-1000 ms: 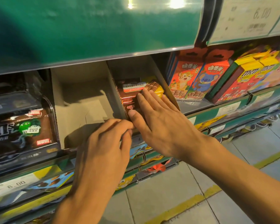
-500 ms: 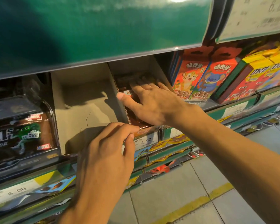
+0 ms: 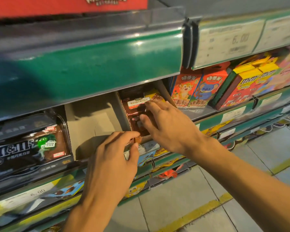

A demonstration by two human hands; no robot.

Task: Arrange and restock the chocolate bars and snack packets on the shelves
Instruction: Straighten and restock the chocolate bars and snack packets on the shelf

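— Hands?
— Left hand (image 3: 114, 158) pinches the front lip of the tan cardboard display carton (image 3: 90, 124) at the shelf's front edge.
— Right?
— Right hand (image 3: 171, 124), fingers spread, grips the shiny brown chocolate bars (image 3: 132, 113) stacked in the carton's right compartment.

The left compartment of the cardboard display box (image 3: 90, 124) is open at the front and holds nothing, so a hand could pass in there. Its cardboard divider (image 3: 122, 113) walls it off from the right compartment, which the chocolate bars (image 3: 136, 113) fill. The green shelf edge (image 3: 90, 67) overhangs low above the box. The M&M's tray (image 3: 28, 144) stands just beside on the left, the orange cartoon boxes (image 3: 196, 87) on the right.
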